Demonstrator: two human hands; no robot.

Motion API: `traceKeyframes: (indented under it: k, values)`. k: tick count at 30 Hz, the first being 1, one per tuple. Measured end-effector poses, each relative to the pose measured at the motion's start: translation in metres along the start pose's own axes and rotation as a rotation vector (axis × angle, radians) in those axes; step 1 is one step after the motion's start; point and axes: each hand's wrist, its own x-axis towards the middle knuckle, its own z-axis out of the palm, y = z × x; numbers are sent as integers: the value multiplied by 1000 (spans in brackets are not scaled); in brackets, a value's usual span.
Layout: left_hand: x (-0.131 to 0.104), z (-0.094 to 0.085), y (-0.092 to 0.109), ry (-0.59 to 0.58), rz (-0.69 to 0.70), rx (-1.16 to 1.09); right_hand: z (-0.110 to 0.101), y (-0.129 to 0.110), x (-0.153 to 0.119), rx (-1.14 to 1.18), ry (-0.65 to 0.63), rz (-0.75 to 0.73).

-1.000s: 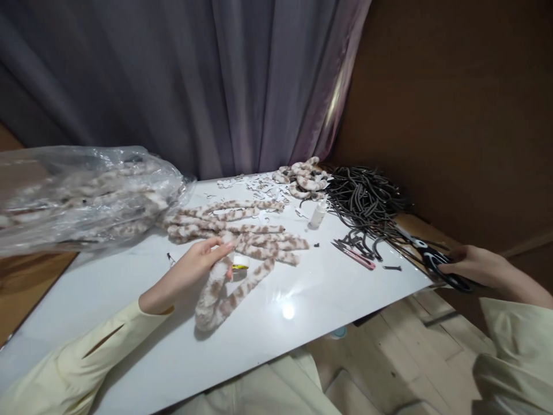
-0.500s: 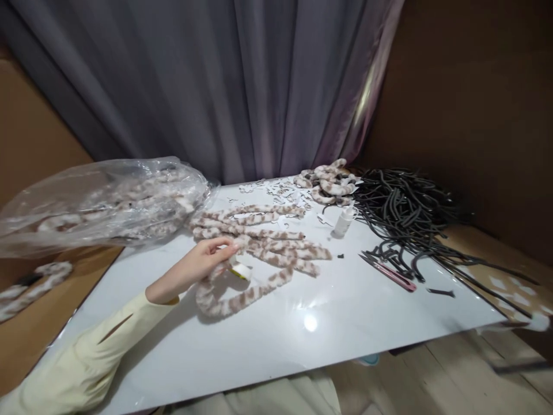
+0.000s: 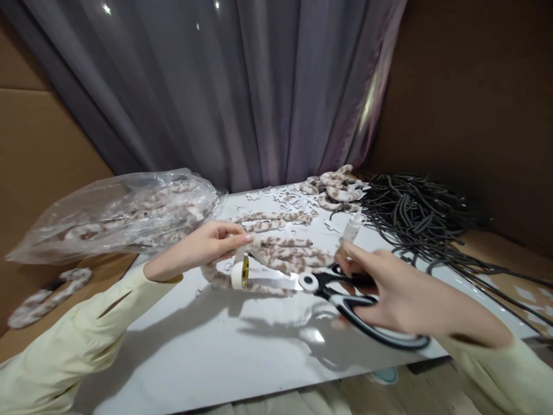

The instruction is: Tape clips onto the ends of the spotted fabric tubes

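Observation:
My left hand is closed, thumb and fingertips pinching the end of a strip of white tape. The small tape roll, yellow inside, hangs just below the fingers. My right hand grips the handles of black-and-white scissors. Their blades stand apart and point left, at the tape strip and roll; whether they touch the tape I cannot tell. Behind and beneath lie several fluffy white-and-brown strips on the white table. One curved strip is partly hidden by the roll and blades.
A clear plastic bag of fluffy pieces lies at left, above a fluffy loop on cardboard. Fluffy rings and paper scraps sit at the back. Right of the white bottle is a heap of black tubes.
My right hand has come in from the right with the scissors, blades apart. The tape roll now hangs from my left hand, and the curved fluffy strip lies lower behind it.

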Motion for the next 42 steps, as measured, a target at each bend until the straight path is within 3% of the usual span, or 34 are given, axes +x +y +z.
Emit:
traceKeyframes:
  k: [3, 6, 14, 22, 32, 42]
  values:
    - [0, -3, 2, -17, 40, 19, -8, -2, 32, 3, -78, -74]
    - [-1, -7, 2, -29, 79, 60, -9, 2, 45, -6, -91, -96]
    - [-3, -17, -2, -31, 143, 90, -17, 8, 50, -23, -87, -118]
    - [-4, -16, -3, -23, 154, 83, -16, 2, 65, 85, -190, -136]
    - [0, -18, -4, 7, 249, 215, -14, -1, 74, 90, -194, -164]
    - [8, -17, -17, 38, 232, 217, -8, 13, 74, 65, -213, -186]
